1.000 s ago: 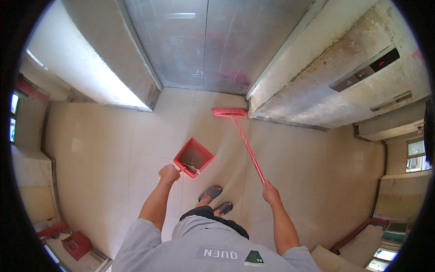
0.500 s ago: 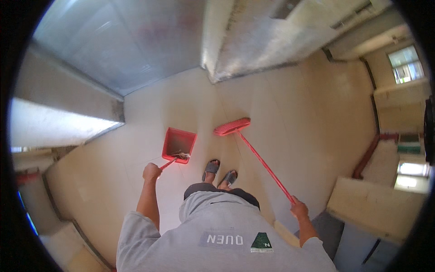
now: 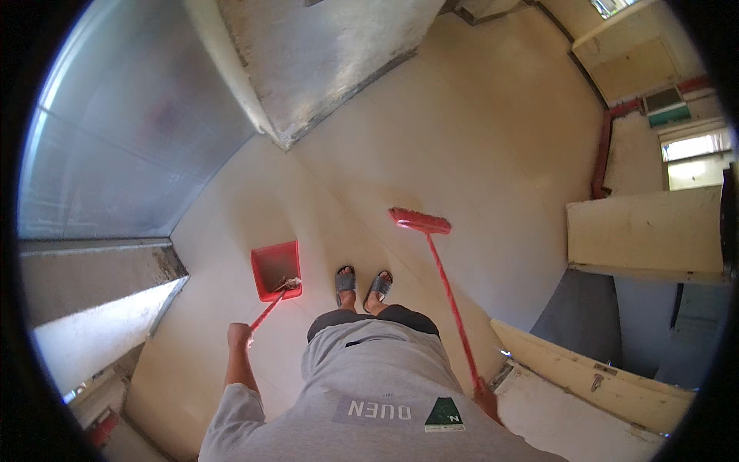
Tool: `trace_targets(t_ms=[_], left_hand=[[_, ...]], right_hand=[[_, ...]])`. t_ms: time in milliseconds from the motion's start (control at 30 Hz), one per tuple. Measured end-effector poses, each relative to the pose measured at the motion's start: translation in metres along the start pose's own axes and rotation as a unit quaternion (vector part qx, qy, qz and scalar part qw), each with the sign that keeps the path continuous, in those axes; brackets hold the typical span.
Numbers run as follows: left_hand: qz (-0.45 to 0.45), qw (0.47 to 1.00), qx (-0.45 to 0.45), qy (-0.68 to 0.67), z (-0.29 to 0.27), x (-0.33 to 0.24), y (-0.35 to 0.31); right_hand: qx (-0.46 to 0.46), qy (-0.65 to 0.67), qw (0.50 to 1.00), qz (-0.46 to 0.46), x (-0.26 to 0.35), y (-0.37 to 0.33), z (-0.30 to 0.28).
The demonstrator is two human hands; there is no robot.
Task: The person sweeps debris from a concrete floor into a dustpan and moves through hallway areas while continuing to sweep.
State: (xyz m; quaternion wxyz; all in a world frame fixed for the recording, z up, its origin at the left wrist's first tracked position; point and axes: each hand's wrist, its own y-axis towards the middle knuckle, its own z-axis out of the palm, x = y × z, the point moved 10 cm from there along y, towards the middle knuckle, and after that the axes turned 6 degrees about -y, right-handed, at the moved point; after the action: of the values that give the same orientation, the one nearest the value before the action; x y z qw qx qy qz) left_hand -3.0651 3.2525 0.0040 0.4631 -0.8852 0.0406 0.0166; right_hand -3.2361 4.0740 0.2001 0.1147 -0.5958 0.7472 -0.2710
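My left hand [image 3: 240, 335] is closed round the handle of a red dustpan [image 3: 267, 254], which sits left of my feet. Some pale litter [image 3: 289, 284] lies in the pan near the handle's base. On the right, my right hand [image 3: 484, 391] grips the long red pole of a broom [image 3: 419, 221]. The broom's bristled head is ahead and to the right of my feet, apart from the dustpan. My grey sandals [image 3: 346, 283] stand between the two tools on the pale floor [image 3: 339, 192].
A grey metallic panel [image 3: 138, 138] and a worn pillar [image 3: 331, 54] rise at the far left. A low wall end [image 3: 100, 281] juts in from the left. Close on the right stand a yellowish door edge [image 3: 585, 369] and a cream cabinet [image 3: 647, 235]. A dark red pipe [image 3: 603, 158] runs along the far right wall.
My view and body have turned to the right. The dustpan sits further left in view, and the broom head has tilted the other way. Both hands keep their hold.
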Motion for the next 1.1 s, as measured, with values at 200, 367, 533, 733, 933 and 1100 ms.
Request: trace_targets(t_ms=[200, 367, 533, 733, 933, 1100], left_hand=[[0.007, 0.999, 0.018, -0.031, 0.015, 0.009, 0.017], [0.013, 0.998, 0.051, -0.039, 0.008, -0.046, -0.035], [0.039, 0.995, 0.071, 0.053, 0.005, -0.083, -0.050], [0.039, 0.993, 0.053, 0.099, -0.005, -0.155, -0.086], [0.475, 0.670, 0.013, 0.570, 0.046, -0.274, -0.090], [0.188, 0.978, 0.061, 0.072, 0.022, -0.304, -0.070]], right_hand=[[0.028, 0.043, 0.998, 0.033, 0.014, -0.053, 0.098], [0.057, 0.087, 0.988, 0.118, 0.047, -0.030, 0.098], [0.058, 0.145, 0.976, 0.153, 0.082, 0.072, 0.097], [-0.040, 0.113, 0.990, 0.078, 0.132, 0.281, 0.004], [-0.088, 0.188, 0.977, 0.054, 0.141, 0.374, -0.102], [-0.121, 0.137, 0.976, 0.116, 0.069, 0.261, -0.038]])
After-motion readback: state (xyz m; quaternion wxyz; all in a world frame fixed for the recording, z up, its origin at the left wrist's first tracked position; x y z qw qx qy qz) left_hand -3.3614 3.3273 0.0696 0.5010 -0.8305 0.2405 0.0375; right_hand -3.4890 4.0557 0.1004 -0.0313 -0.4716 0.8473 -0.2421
